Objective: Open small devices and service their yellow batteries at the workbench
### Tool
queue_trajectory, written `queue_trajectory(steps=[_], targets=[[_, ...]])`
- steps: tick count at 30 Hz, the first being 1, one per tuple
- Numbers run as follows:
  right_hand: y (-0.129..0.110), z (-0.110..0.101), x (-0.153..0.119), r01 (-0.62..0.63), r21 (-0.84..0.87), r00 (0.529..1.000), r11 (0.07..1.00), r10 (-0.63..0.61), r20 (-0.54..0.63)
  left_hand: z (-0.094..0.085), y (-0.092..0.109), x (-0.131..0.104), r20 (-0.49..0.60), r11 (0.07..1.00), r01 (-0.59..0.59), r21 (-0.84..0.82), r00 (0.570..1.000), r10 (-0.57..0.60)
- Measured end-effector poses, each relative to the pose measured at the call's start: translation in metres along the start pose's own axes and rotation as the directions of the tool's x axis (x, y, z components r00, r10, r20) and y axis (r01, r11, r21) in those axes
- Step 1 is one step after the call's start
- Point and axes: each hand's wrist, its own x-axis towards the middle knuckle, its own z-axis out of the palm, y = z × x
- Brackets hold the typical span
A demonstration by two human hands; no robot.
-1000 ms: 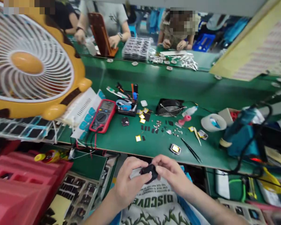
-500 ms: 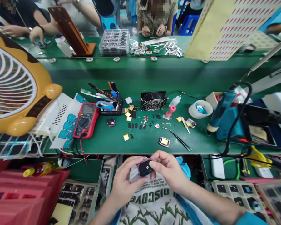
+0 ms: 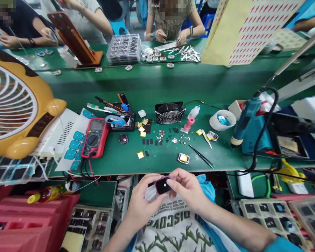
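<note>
A small smartwatch body (image 3: 162,185) with a dark screen and purplish rim is held between both hands, in front of the bench edge. A small light mark shows on its screen. My left hand (image 3: 144,197) grips it from the left, fingers along the top and thumb below. The thumb of my right hand (image 3: 186,187) presses its right side, with the other fingers curled behind. On the bench just beyond lie an opened watch case (image 3: 183,158) with a yellow-edged battery and black tweezers (image 3: 201,156).
A red multimeter (image 3: 95,137), a tool holder (image 3: 120,120), a small black fan (image 3: 170,113), a white tub (image 3: 222,120) and a teal hand tool (image 3: 243,120) stand around the green bench. Small loose parts lie mid-bench. A cartoon fan (image 3: 46,105) is at left. People work across the bench.
The view has shifted slightly. Both hands keep the smartwatch body in nearly the same hold. Across the bench, a person's hands and arms have moved.
</note>
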Motion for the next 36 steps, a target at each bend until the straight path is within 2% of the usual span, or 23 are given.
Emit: queue_trajectory(steps=[3, 5, 7, 9, 11, 13, 15, 17, 19, 21, 22, 24, 26, 27, 29, 32, 33, 36], targets=[[0.012, -0.003, 0.004, 0.027, -0.091, 0.998, 0.996, -0.032, -0.054, 0.001, -0.001, 0.002, 0.046, 0.975, -0.088, 0.202, 0.996, 0.08], [0.02, -0.007, 0.006, 0.058, -0.139, 0.998, 0.989, -0.063, -0.031, -0.001, -0.006, 0.004, 0.061, 0.957, -0.122, 0.264, 0.992, 0.11], [0.025, -0.013, 0.007, 0.114, -0.2, 0.993, 0.973, -0.118, -0.008, -0.009, -0.018, 0.008, 0.039, 0.93, -0.144, 0.337, 0.989, 0.139], [0.025, -0.022, 0.007, 0.235, -0.334, 0.965, 0.913, -0.26, -0.032, -0.027, -0.04, 0.013, -0.035, 0.874, -0.14, 0.466, 0.984, 0.176], [0.02, -0.035, 0.007, 0.38, -0.536, 0.877, 0.754, -0.478, -0.051, -0.052, -0.067, 0.016, -0.149, 0.782, -0.065, 0.62, 0.969, 0.198], [0.013, -0.05, 0.009, 0.472, -0.712, 0.736, 0.52, -0.677, -0.006, -0.077, -0.096, 0.017, -0.266, 0.691, 0.087, 0.718, 0.951, 0.156], [0.009, -0.065, 0.012, 0.479, -0.818, 0.627, 0.319, -0.776, 0.065, -0.096, -0.118, 0.014, -0.35, 0.649, 0.24, 0.722, 0.936, 0.043], [0.008, -0.078, 0.016, 0.443, -0.879, 0.566, 0.175, -0.815, 0.123, -0.105, -0.129, 0.009, -0.389, 0.632, 0.347, 0.693, 0.918, -0.077], [0.011, -0.088, 0.019, 0.391, -0.916, 0.536, 0.089, -0.831, 0.148, -0.104, -0.13, 0.005, -0.41, 0.582, 0.396, 0.71, 0.905, -0.116], [0.016, -0.094, 0.021, 0.342, -0.938, 0.514, 0.05, -0.846, 0.142, -0.096, -0.125, 0.004, -0.407, 0.524, 0.367, 0.768, 0.913, -0.043], [0.018, -0.096, 0.022, 0.324, -0.945, 0.508, 0.041, -0.85, 0.138, -0.09, -0.122, 0.005, -0.368, 0.521, 0.313, 0.794, 0.93, 0.004], [0.021, -0.099, 0.024, 0.301, -0.953, 0.506, 0.022, -0.851, 0.14, -0.077, -0.116, 0.012, -0.23, 0.599, 0.161, 0.784, 0.972, 0.04], [0.022, -0.1, 0.026, 0.29, -0.957, 0.508, 0.004, -0.848, 0.15, -0.065, -0.112, 0.023, -0.08, 0.721, 0.076, 0.688, 0.996, -0.029], [0.023, -0.101, 0.028, 0.287, -0.958, 0.508, -0.002, -0.847, 0.154, -0.061, -0.11, 0.031, -0.03, 0.761, 0.089, 0.642, 0.995, -0.091], [0.023, -0.101, 0.03, 0.286, -0.958, 0.497, -0.009, -0.853, 0.157, -0.055, -0.106, 0.046, -0.005, 0.799, 0.221, 0.559, 0.965, -0.264], [0.025, -0.101, 0.033, 0.285, -0.959, 0.476, -0.012, -0.866, 0.152, -0.056, -0.094, 0.068, 0.002, 0.772, 0.427, 0.471, 0.874, -0.485], [0.026, -0.1, 0.034, 0.281, -0.96, 0.475, -0.005, -0.868, 0.143, -0.058, -0.09, 0.075, 0.015, 0.759, 0.464, 0.456, 0.849, -0.528], [0.029, -0.098, 0.036, 0.272, -0.962, 0.473, 0.022, -0.874, 0.113, -0.059, -0.083, 0.096, 0.041, 0.74, 0.508, 0.44, 0.812, -0.582]])
